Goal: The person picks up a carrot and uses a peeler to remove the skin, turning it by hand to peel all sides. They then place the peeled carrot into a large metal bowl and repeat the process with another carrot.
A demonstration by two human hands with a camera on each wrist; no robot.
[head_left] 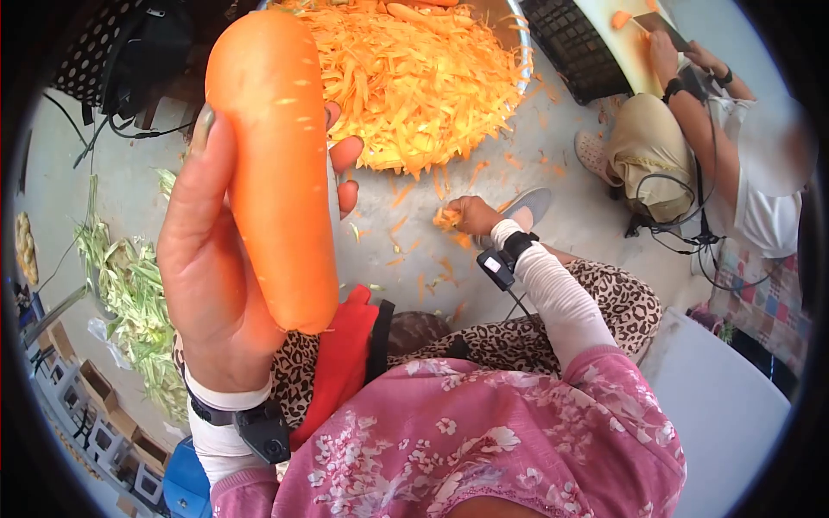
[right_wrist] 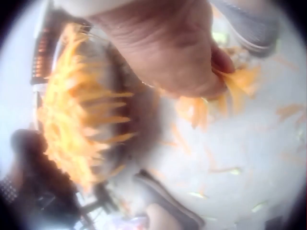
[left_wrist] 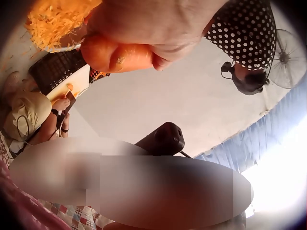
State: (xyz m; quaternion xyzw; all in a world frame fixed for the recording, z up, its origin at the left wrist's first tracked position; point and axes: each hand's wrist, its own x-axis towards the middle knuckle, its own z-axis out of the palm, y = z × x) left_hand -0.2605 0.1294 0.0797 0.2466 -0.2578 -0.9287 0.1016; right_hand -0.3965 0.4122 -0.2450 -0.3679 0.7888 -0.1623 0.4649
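Note:
My left hand [head_left: 203, 233] grips a large peeled carrot [head_left: 272, 164], held up close to the head camera with the thumb along one side and fingertips showing at the other. In the left wrist view the end of the carrot [left_wrist: 132, 57] sticks out beside the palm. Low over the floor, my right hand [head_left: 473, 214] grips a bunch of carrot peelings [head_left: 446, 219]; in the right wrist view these peelings [right_wrist: 235, 91] hang out below the fingers. A metal basin [head_left: 523, 43] heaped with carrot peelings [head_left: 414, 86] stands in front of me.
Loose peelings lie scattered over the floor [head_left: 389, 242]. A pile of pale green husks [head_left: 138, 302] is at the left. Another person [head_left: 717, 147] cuts carrot on a board [head_left: 596, 17] at the right, beside a black crate [head_left: 574, 47]. A red cloth [head_left: 332, 363] lies on my lap.

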